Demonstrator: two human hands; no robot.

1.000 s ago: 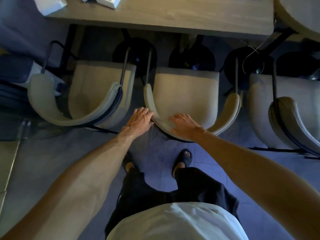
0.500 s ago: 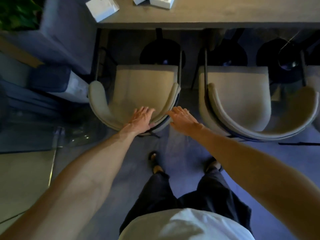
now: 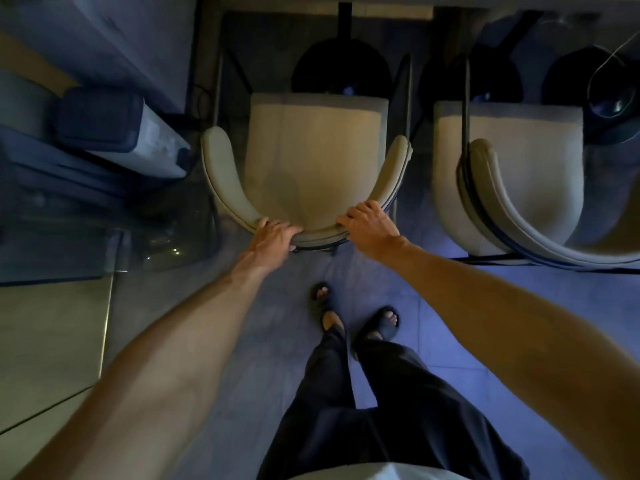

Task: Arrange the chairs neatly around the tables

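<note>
Left hand (image 3: pixel 275 234) and right hand (image 3: pixel 369 226) — both curled over the top rim of the curved backrest of the beige chair (image 3: pixel 311 157), fingers wrapped onto the inner face, palms behind. The grip is closed on the rim rather than resting flat; the two hands sit apart, either side of the backrest's middle, which judging by the task gives even control for pushing or squaring the seat without twisting it.

The held chair faces the surface (image 3: pixel 391 10), only a thin edge of which shows at the top; its front seat edge lies near or just under that edge, its dark frame legs reaching forward toward a round black base (image 3: pixel 341 69). A second chair (image 3: pixel 509 161) stands just beside it on the right, facing the same way, its backrest set slightly askew.

The person stands directly behind the held chair on the tiled floor (image 3: pixel 433 296), feet in dark sandals — a stance suited to a straight push inward. A pale appliance-like box (image 3: pixel 152 143) lies to the left, apart from the chair.
</note>
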